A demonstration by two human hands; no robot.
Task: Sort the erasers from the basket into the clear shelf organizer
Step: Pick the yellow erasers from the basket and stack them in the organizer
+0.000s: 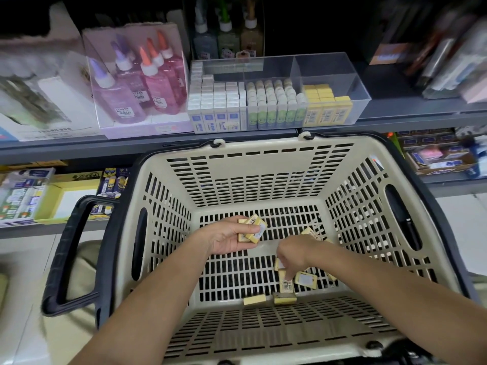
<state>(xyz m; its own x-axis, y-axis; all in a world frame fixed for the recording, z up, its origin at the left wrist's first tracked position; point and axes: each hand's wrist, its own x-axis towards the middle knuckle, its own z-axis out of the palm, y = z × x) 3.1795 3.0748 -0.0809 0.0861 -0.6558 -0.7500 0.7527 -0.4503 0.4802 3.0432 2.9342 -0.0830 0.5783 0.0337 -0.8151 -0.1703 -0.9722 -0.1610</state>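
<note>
We're looking down into a beige basket (263, 144) w/ slotted walls, parked right in front of the shelf (421, 114); its black handle (68, 254) hangs off the left side. Left hand (226, 237) is inside the basket, mid-left, palm turned up, fingers curled and thumb clamped over a small stack of held erasers (251, 229), yellow, approx three or four, can't count exactly. Right hand (295, 252) is just right of it and lower, fingers bent down toward the loose erasers (305, 280) on the basket floor. One fingertip (289, 275) sits on a barcode eraser (287, 284), but we can't tell if the hand is actually gripping anything. Two more yellow pieces lie at the near edge of the floor, apart from the hand. On the far side, up on the shelf, sits the clear organizer (324, 67) w/ three sections. The left one is packed w/ white-and-blue erasers (216, 101) and the middle one w/ green-print erasers (274, 101). The right one is partly filled w/ stocked yellow erasers (326, 109), w/ room left at the far end. Left of the organizer stands a box of pink and purple glue bottles (137, 83).
</note>
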